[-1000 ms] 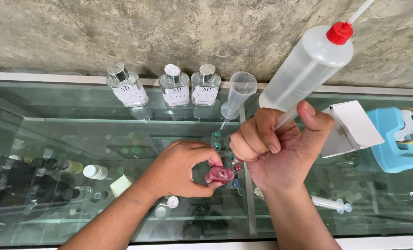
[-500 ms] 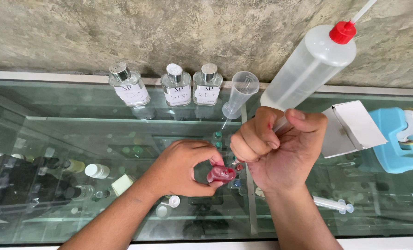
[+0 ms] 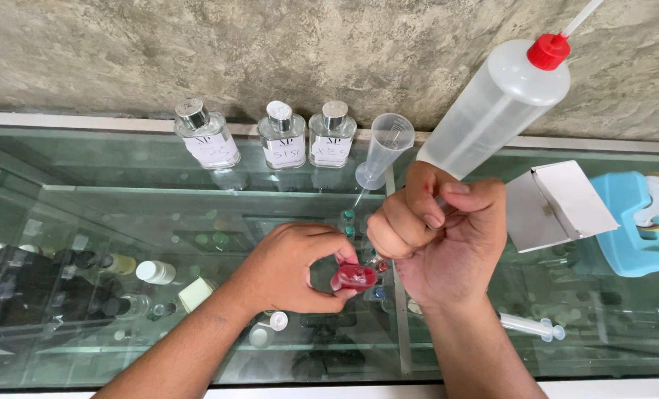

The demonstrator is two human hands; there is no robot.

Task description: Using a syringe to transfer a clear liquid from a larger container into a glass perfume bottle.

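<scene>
Wash bottle: a translucent wash bottle point(image 3: 492, 111) with a red cap is gripped at its base by the right hand point(image 3: 440, 236), fingers closed tight around it.
Axis: the long axis is tilted, base low at the fist, cap high toward the upper right; the thin spout points on past the top edge.
Vial: a small red vial point(image 3: 354, 277) is pinched between thumb and fingers of the left hand point(image 3: 292, 270), just below the right fist, over the glass desk point(image 3: 122, 214).
Back edge: three clear bottles point(image 3: 281, 137) and a measuring cylinder point(image 3: 382, 151) are lined up along the wall.
Right side: a white box point(image 3: 558, 203) and a blue object point(image 3: 636, 229) are set near the right hand.
Open room: bare glass is seen left of the left hand.
</scene>
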